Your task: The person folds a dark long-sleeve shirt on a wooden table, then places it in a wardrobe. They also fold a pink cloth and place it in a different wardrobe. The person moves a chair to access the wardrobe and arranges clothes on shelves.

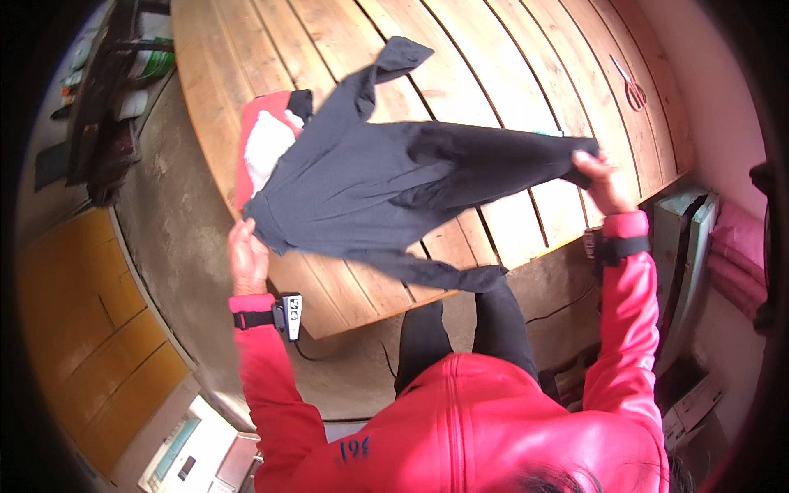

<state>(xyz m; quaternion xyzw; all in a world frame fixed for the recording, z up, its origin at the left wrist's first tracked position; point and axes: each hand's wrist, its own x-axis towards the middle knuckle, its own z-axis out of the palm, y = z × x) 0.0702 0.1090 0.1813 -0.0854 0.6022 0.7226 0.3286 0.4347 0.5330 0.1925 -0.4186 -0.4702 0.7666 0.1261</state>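
Observation:
A dark grey long-sleeved top (345, 177) is stretched sideways above the wooden table. My left hand (248, 253) is closed on its neck end at the left. At the right, my right hand (606, 177) grips the gathered far end of the cloth. One sleeve reaches away across the boards with its cuff folded over. The other sleeve hangs along the near side, its end at the table's front edge. Behind the neck end lies a red and white folded cloth (267, 144), partly covered by the top.
The slatted wooden table (493, 74) has dark gaps between its boards. Red-handled scissors (633, 92) lie toward its far right. A dark shelf (103, 90) with assorted items stands at the left, and yellowish cabinets (99, 304) at the lower left. Pink folded fabric (740, 255) is at the right.

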